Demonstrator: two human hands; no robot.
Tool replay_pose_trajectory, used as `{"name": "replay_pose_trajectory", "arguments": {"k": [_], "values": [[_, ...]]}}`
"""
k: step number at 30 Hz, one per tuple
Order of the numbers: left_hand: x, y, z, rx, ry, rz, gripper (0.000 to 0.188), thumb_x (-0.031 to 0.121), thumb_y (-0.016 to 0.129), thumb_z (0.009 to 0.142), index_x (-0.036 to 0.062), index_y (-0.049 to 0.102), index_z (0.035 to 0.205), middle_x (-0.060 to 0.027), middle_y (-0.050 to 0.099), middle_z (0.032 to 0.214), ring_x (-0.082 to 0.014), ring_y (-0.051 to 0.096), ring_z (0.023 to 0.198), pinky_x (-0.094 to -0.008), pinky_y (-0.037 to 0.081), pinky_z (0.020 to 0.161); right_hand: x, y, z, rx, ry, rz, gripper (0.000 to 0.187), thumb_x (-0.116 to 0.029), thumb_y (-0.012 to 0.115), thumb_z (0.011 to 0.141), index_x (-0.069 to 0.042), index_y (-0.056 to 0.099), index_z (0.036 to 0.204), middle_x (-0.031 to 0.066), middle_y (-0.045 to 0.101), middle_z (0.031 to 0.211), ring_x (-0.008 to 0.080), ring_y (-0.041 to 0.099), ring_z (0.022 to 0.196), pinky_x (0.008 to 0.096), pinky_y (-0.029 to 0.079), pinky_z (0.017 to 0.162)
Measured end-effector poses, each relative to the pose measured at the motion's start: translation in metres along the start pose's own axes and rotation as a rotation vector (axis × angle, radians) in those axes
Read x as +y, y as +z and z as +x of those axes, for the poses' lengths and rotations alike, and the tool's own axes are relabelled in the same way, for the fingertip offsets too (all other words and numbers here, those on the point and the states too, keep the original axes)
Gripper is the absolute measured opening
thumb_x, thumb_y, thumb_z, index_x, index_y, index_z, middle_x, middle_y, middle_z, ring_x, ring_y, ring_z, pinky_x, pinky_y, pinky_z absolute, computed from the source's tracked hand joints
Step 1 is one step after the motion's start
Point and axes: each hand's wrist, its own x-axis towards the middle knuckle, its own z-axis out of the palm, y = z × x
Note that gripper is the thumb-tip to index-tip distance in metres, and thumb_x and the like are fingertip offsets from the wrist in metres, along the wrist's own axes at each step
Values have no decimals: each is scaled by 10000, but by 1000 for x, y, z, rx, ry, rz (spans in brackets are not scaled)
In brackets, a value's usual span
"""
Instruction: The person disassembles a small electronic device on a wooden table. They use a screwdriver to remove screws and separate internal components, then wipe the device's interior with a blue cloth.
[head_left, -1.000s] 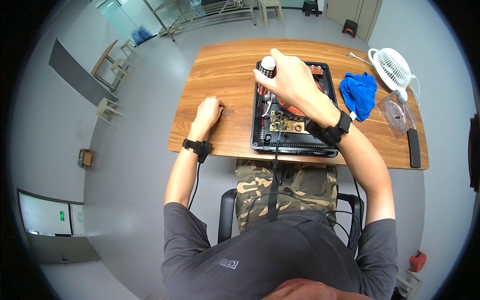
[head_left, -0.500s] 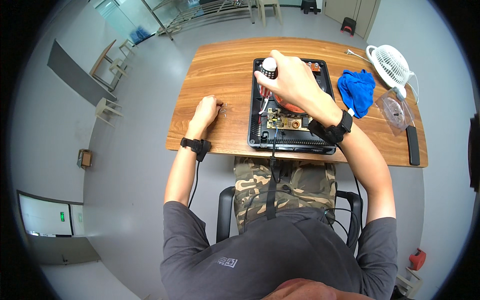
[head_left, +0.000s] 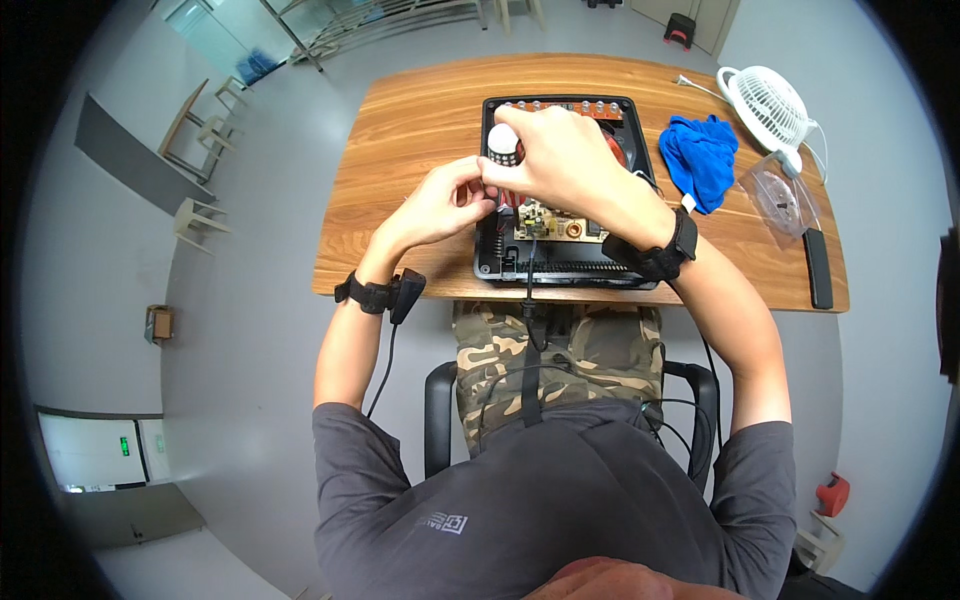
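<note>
An opened induction cooker lies on the wooden table, its black housing (head_left: 585,284) showing a coil and a circuit board (head_left: 565,228). Over its left side, my right hand (head_left: 562,155) grips a screwdriver (head_left: 503,142) with a white-capped, black and red handle, held upright. The tool's tip is hidden. Close beside the handle, my left hand (head_left: 438,208) has its thumb and fingers pinched together at the housing's left edge. Whatever lies between those fingertips is too small to make out. Black straps with devices sit on both wrists.
To the right of the cooker lie a blue cloth (head_left: 698,162), a white fan (head_left: 765,108) with its cord, a clear plastic bag (head_left: 775,205) and a long black object (head_left: 820,270). A black cord (head_left: 530,285) runs off the table's front edge.
My left hand has left the small metal pieces on the table and moved right, up to the screwdriver. The right hand still holds the screwdriver over the cooker's left side. The whole view has shifted slightly.
</note>
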Motion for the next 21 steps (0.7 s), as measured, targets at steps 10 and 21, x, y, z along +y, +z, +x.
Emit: {"name": "replay_pose_trajectory", "arguments": {"k": [10, 21], "values": [[15, 8, 3, -73, 62, 91, 266, 81, 756, 849, 19, 671, 1094, -69, 723, 1005, -141, 655, 936, -306, 515, 846, 5, 17, -14, -94, 38, 118, 377, -378, 683, 826, -32, 668, 977, 207, 701, 785, 383, 708, 764, 471, 562, 668], [21, 6, 1, -66, 68, 85, 207, 36, 720, 836, 4, 662, 1033, -76, 735, 982, -153, 685, 929, -317, 538, 856, 3, 24, -11, -76, 4, 118, 393, -376, 690, 837, -19, 648, 996, 215, 694, 779, 401, 698, 753, 482, 554, 647]]}}
